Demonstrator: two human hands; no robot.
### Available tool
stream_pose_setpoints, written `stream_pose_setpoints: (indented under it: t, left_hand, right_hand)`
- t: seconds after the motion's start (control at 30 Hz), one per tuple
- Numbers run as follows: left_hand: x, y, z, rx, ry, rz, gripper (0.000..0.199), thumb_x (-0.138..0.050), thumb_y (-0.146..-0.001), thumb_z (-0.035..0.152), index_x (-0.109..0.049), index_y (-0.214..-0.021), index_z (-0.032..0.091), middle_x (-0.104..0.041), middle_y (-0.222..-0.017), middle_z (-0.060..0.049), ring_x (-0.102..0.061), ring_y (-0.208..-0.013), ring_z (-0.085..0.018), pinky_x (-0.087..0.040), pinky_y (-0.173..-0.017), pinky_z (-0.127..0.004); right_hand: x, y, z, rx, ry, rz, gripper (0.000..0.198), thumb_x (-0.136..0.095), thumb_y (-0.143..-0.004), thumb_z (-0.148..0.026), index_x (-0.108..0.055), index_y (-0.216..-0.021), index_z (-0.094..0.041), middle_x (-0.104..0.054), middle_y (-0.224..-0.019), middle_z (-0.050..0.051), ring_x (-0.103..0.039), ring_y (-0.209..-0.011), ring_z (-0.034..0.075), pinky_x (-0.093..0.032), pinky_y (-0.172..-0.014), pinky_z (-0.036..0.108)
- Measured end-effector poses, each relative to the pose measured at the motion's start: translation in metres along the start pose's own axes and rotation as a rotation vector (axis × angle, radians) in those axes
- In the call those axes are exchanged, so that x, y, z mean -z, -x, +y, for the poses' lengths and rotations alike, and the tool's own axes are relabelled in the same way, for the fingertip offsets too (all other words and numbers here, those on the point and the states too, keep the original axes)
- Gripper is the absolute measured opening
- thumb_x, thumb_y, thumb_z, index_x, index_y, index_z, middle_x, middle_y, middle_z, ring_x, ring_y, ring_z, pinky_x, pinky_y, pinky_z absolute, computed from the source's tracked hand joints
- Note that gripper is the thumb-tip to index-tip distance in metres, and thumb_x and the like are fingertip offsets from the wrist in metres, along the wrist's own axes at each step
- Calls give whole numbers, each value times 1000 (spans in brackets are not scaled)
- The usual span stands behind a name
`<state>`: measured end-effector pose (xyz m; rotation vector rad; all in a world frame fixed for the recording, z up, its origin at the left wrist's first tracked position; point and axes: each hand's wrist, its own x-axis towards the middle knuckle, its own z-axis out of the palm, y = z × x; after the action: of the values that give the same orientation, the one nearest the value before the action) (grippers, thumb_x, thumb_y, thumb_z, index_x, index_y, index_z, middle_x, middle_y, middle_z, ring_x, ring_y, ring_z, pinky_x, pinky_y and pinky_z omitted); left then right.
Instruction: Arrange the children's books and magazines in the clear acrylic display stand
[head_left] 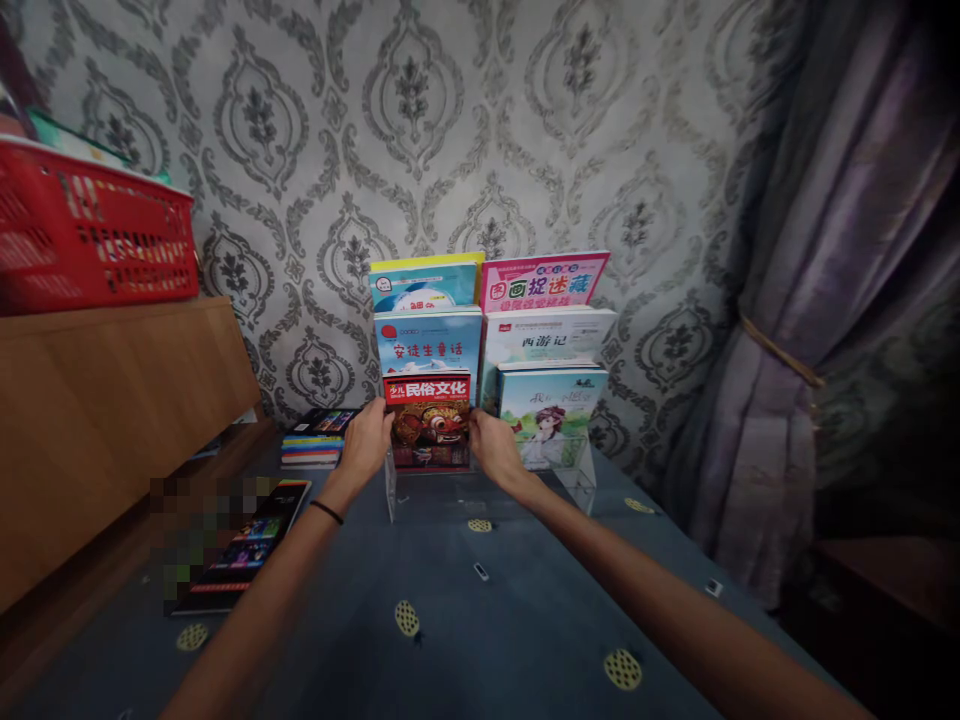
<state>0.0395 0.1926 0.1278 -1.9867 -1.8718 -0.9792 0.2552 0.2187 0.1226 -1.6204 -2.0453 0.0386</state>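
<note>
A book with a red title band and a golden mask on its cover [430, 424] stands upright in the front left of a clear stepped rack [585, 488]. My left hand [366, 438] is closed on its left edge, and my right hand [496, 450] grips the right edge. Behind it rise a blue book [427, 342] and a light-blue book with a yellow one at its back [420, 285]. On the rack's right side are a green book with a drawn figure [551, 415], a white book [544, 338] and a pink book [547, 280].
A small stack of books [315, 445] lies left of the rack. Nearer, a dark book [251, 545] lies flat, partly blurred out. A red basket [97, 230] rests on a wooden cabinet [112, 400] at left. Patterned wall stands behind; a tied curtain [780, 420] hangs at right.
</note>
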Motion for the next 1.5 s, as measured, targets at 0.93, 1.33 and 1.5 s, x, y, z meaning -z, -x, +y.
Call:
stream_pose_setpoints:
  t: [0.93, 1.33, 1.5]
  left_hand:
    - [19, -9, -2, -74, -71, -147, 22, -39, -99, 16, -60, -105, 15, -73, -95, -15, -70, -91, -25, -47, -80, -32]
    - [21, -8, -5, -69, -92, -160, 23, -39, -100, 17, -60, -106, 14, -72, -100, -16, -69, -92, -26, -46, -77, -32]
    - [19, -8, -8, -97, -86, -144, 24, -37, -101, 18, -60, -105, 14, -72, -98, -15, -69, -93, -26, -46, -77, -31]
  right_hand:
    - [-3, 10, -1, -1, 126, -138, 25, -45, -100, -22, -63, -115, -12, -74, -106, 17, -70, -98, 25, -40, -71, 28]
    - [-5, 8, 1, 33, 124, -144, 24, -46, -99, -22, -66, -110, -13, -75, -105, 15, -69, -97, 24, -38, -70, 27]
    - [-4, 8, 2, 42, 114, -144, 24, -46, -99, -20, -66, -110, -13, -75, -105, 15, -69, -96, 23, -38, -70, 27]
